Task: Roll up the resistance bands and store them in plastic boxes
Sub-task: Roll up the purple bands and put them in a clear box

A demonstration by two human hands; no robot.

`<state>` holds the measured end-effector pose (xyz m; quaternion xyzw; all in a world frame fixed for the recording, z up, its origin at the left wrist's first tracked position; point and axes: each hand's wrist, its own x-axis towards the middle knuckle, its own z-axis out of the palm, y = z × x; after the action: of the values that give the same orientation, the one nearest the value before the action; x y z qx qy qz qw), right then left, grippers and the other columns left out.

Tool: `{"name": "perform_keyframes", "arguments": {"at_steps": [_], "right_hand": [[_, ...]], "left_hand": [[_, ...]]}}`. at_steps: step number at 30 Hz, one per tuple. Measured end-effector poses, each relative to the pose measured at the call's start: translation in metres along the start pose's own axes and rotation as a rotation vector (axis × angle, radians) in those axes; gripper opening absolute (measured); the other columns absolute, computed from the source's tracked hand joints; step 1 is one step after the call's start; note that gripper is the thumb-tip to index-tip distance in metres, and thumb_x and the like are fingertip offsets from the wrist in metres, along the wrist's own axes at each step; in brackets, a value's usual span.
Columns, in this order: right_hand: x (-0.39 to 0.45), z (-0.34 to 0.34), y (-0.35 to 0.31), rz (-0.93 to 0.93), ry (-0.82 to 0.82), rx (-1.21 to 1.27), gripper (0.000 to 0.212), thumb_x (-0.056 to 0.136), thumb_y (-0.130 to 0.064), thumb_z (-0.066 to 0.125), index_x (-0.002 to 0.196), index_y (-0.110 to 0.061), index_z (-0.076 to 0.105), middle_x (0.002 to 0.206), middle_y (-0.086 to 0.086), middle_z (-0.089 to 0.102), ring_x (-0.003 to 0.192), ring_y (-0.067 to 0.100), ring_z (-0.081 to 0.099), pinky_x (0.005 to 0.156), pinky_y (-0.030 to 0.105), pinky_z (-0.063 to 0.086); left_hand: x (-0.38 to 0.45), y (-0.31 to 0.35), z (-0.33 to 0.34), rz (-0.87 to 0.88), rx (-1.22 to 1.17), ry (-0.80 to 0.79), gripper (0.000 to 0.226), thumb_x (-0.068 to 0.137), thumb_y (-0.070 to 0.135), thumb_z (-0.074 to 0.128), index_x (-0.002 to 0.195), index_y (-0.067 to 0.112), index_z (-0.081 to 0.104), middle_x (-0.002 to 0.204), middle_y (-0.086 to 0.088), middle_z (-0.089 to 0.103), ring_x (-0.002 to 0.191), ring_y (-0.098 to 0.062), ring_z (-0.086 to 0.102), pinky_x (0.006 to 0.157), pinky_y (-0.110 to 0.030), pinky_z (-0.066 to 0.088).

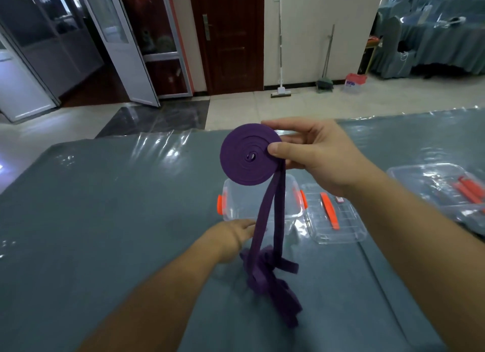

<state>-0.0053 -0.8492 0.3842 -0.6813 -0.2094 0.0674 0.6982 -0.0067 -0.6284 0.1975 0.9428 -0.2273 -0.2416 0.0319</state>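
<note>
Dim, wide-angle bowed edges; glare on the table cover (162,152), perhaps plastic.

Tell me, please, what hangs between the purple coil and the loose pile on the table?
In the head view, two unrolled strands of the purple resistance band run from the coil down to the pile.

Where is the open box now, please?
In the head view, the box sits mid-table behind the hanging band, with its lid just right.
</note>
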Motion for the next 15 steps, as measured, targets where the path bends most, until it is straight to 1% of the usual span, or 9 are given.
{"name": "perform_keyframes", "arguments": {"at_steps": [2,3,6,7,8,10,12,14,15], "right_hand": [[-0.003,0.000,0.003,0.004,0.001,0.006,0.037,0.091,-0.001,0.072,0.125,-0.018,0.070,0.100,0.009,0.082,0.091,0.023,0.080,0.076,0.029,0.062],[-0.005,-0.001,0.004,0.003,0.003,0.005,0.038,0.091,-0.001,0.071,0.126,-0.017,0.069,0.100,0.008,0.082,0.092,0.024,0.080,0.077,0.030,0.062],[-0.008,-0.004,0.007,0.007,0.013,0.006,0.040,0.092,-0.001,0.071,0.129,-0.014,0.068,0.101,0.010,0.082,0.095,0.027,0.080,0.081,0.036,0.063],[-0.009,-0.005,0.009,0.013,0.018,0.009,0.040,0.092,0.000,0.071,0.130,-0.012,0.067,0.102,0.011,0.082,0.095,0.029,0.079,0.083,0.039,0.063],[-0.010,-0.006,0.010,0.018,0.022,0.006,0.041,0.092,0.000,0.071,0.131,-0.012,0.067,0.103,0.013,0.081,0.096,0.031,0.079,0.084,0.041,0.062],[-0.012,-0.008,0.011,0.025,0.027,-0.001,0.041,0.093,0.000,0.071,0.131,-0.012,0.068,0.104,0.014,0.081,0.095,0.031,0.079,0.084,0.041,0.062],[-0.014,-0.010,0.012,0.031,0.037,0.012,0.040,0.092,0.001,0.071,0.129,-0.013,0.069,0.104,0.015,0.081,0.094,0.031,0.079,0.082,0.039,0.062],[-0.017,-0.013,0.012,0.038,0.043,0.005,0.039,0.092,0.001,0.071,0.128,-0.014,0.070,0.103,0.014,0.081,0.093,0.030,0.079,0.081,0.039,0.062],[-0.019,-0.015,0.013,0.040,0.046,-0.008,0.039,0.092,0.001,0.071,0.127,-0.014,0.070,0.102,0.014,0.081,0.094,0.030,0.079,0.081,0.039,0.063]], "left_hand": [[0.001,0.014,0.002,0.023,0.000,-0.046,0.070,0.100,0.000,0.054,0.161,0.030,0.035,0.167,0.000,0.035,0.148,-0.025,0.042,0.119,-0.033,0.036],[0.001,0.020,0.006,0.036,0.002,-0.057,0.065,0.102,0.005,0.055,0.160,0.029,0.037,0.165,-0.002,0.039,0.147,-0.026,0.043,0.118,-0.035,0.036],[0.007,0.025,0.032,0.080,-0.037,-0.146,0.109,0.083,0.000,0.076,0.163,0.045,0.017,0.171,0.010,0.017,0.154,-0.023,0.032,0.122,-0.036,0.036],[0.006,0.029,0.036,0.090,-0.049,-0.160,0.113,0.081,0.003,0.079,0.162,0.047,0.015,0.172,0.012,0.013,0.155,-0.021,0.028,0.123,-0.036,0.034],[0.006,0.035,0.039,0.096,-0.068,-0.164,0.106,0.084,0.009,0.080,0.162,0.047,0.018,0.172,0.012,0.014,0.155,-0.020,0.028,0.124,-0.036,0.034],[0.011,0.046,0.047,0.149,-0.117,-0.054,0.079,0.090,0.024,0.076,0.156,0.044,0.036,0.167,0.008,0.029,0.150,-0.021,0.036,0.122,-0.040,0.037],[0.014,0.055,0.054,0.131,-0.176,-0.003,0.055,0.094,0.024,0.071,0.144,0.040,0.054,0.155,0.007,0.046,0.140,-0.021,0.048,0.116,-0.040,0.043],[0.016,0.062,0.053,0.084,-0.161,-0.017,0.036,0.092,0.023,0.070,0.125,0.036,0.067,0.132,0.008,0.062,0.118,-0.019,0.062,0.106,-0.040,0.053],[0.019,0.064,0.051,0.065,-0.177,-0.021,0.020,0.092,0.025,0.069,0.111,0.029,0.070,0.112,0.008,0.068,0.099,-0.016,0.066,0.095,-0.038,0.058]]}}
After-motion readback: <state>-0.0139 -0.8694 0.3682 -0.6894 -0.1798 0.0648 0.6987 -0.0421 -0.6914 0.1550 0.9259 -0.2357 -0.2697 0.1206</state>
